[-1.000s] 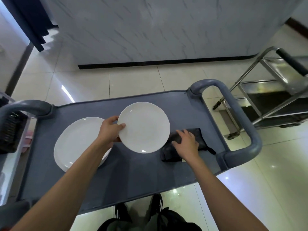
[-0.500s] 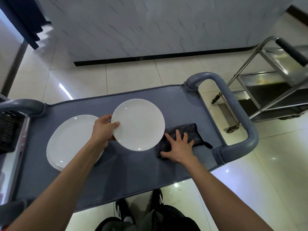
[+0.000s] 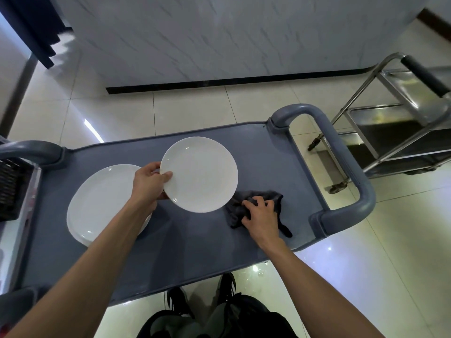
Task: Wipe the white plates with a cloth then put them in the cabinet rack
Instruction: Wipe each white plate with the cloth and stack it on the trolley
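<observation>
Two white plates and a dark cloth on a grey cart.

One white plate (image 3: pixel 200 174) is held above the cart top (image 3: pixel 185 252) by the left hand (image 3: pixel 148 184), thumb on its face and fingers under its rim; the larger plates (image 3: pixel 102 203) lie stacked beside it. Just right, the right hand (image 3: pixel 261 215) curls its fingers into the bunched dark cloth (image 3: pixel 256 203). A steel trolley (image 3: pixel 400 123) stands beyond the cart's handle (image 3: pixel 346 172).

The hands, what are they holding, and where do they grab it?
The left hand pinches the smaller white plate by its left rim. The right hand clutches the dark cloth, bunching its middle on the cart.
</observation>
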Motion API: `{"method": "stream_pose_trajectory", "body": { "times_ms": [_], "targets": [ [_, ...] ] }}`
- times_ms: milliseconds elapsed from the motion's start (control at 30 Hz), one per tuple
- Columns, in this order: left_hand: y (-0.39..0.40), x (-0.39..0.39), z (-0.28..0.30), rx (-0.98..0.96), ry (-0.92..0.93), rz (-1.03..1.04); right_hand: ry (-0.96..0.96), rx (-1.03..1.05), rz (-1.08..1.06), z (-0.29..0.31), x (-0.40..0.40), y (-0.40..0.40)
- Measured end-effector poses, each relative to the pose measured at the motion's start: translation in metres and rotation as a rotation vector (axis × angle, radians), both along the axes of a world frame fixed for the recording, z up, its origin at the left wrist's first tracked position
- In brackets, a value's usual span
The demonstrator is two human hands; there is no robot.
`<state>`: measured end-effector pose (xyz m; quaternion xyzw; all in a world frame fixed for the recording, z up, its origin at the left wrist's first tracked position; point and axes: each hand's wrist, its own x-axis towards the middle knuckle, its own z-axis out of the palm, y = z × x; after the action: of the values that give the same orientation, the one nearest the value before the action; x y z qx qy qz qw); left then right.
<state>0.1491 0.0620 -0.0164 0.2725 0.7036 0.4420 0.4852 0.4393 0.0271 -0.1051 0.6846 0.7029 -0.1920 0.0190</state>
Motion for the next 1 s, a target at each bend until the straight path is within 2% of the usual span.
{"method": "stream_pose_trajectory", "body": {
  "times_ms": [167, 333, 433, 567, 767, 1000],
  "targets": [
    [-0.003, -0.003, 0.004, 0.012, 0.000, 0.019, 0.287, 0.146, -0.141, 0.007, 0.014, -0.004],
    [-0.003, -0.006, 0.007, 0.050, -0.011, 0.047, 0.591, 0.356, -0.316, 0.054, 0.021, 0.008],
    [-0.001, -0.003, 0.011, 0.073, -0.028, 0.056, 0.676, 0.433, -0.305, 0.085, 0.013, 0.013],
    [-0.004, 0.003, 0.015, 0.104, -0.056, 0.069, 0.672, 0.475, -0.125, 0.103, -0.012, 0.017],
    [-0.009, 0.011, 0.022, 0.141, -0.065, 0.091, 0.561, 0.530, 0.099, 0.091, -0.069, 0.018],
    [-0.019, 0.010, 0.036, 0.211, -0.028, 0.062, 0.429, 0.529, 0.244, 0.075, -0.097, 0.015]
  ]
}}
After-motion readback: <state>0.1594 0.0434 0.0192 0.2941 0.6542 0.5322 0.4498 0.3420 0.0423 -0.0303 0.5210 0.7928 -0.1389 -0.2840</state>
